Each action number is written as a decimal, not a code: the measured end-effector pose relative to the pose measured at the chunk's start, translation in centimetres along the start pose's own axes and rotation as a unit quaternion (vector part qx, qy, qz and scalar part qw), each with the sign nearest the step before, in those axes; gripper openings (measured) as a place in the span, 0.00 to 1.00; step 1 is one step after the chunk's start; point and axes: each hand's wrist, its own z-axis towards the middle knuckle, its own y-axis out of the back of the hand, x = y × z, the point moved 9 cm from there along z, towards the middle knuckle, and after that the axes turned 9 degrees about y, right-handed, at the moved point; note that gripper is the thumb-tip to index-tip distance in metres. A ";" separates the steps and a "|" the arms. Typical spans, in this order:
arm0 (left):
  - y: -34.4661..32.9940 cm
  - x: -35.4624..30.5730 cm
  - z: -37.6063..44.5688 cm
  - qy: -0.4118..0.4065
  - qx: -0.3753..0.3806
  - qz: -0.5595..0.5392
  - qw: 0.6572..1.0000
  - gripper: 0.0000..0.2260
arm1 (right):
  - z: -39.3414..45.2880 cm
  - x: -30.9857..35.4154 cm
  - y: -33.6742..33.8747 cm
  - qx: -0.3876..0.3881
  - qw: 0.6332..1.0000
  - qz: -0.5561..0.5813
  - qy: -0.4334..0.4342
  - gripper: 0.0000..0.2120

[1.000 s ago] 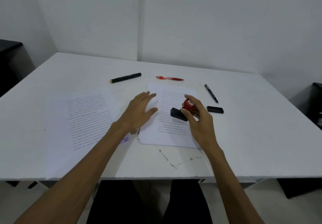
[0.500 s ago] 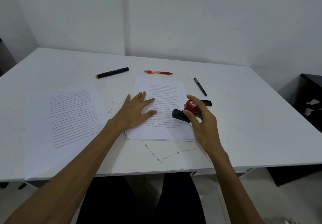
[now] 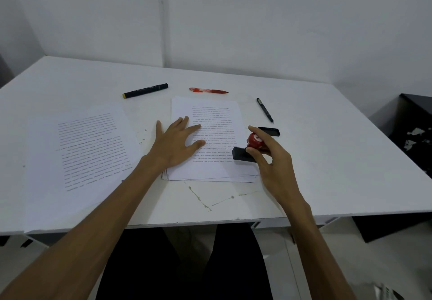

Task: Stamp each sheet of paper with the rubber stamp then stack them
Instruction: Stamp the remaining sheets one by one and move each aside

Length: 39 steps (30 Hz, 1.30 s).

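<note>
Fingers of my left hand (image 3: 177, 146) are spreading flat, pinning the white printed paper stack (image 3: 210, 140); right hand (image 3: 273, 159) is pinching the red-knobbed black rubber stamp (image 3: 247, 150) for pressing.

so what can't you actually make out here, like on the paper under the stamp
- Stamp face and any mark under the rubber stamp: head view, covered by its black base and the right hand.
- Printed text on the paper stack: too small and blurred to read.
- How many sheets are in the stack: edges too fine to count.
- The loose sheet's near corner: hidden by the left forearm.
</note>
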 end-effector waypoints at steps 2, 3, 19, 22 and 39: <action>0.0 -0.1 -0.1 0.000 -0.004 -0.001 1.000 0.31 | -0.2 -0.1 0.1 0.003 1.000 -0.005 -0.002 0.21; 0.1 -0.1 -0.1 0.000 -0.006 -0.002 1.000 0.32 | -0.2 -0.2 0.2 0.006 1.000 -0.008 -0.005 0.21; 0.1 0.0 -0.1 -0.003 -0.017 -0.011 1.000 0.32 | -1.4 -0.5 -0.9 0.062 0.997 -0.033 -0.005 0.23; 0.1 0.0 -0.1 -0.004 -0.017 -0.010 1.000 0.33 | -1.6 -0.4 -1.1 0.070 0.997 -0.031 -0.001 0.23; -0.2 0.2 0.0 -0.006 -0.022 -0.010 1.000 0.33 | -1.9 -0.5 -1.2 0.069 0.997 -0.028 0.005 0.22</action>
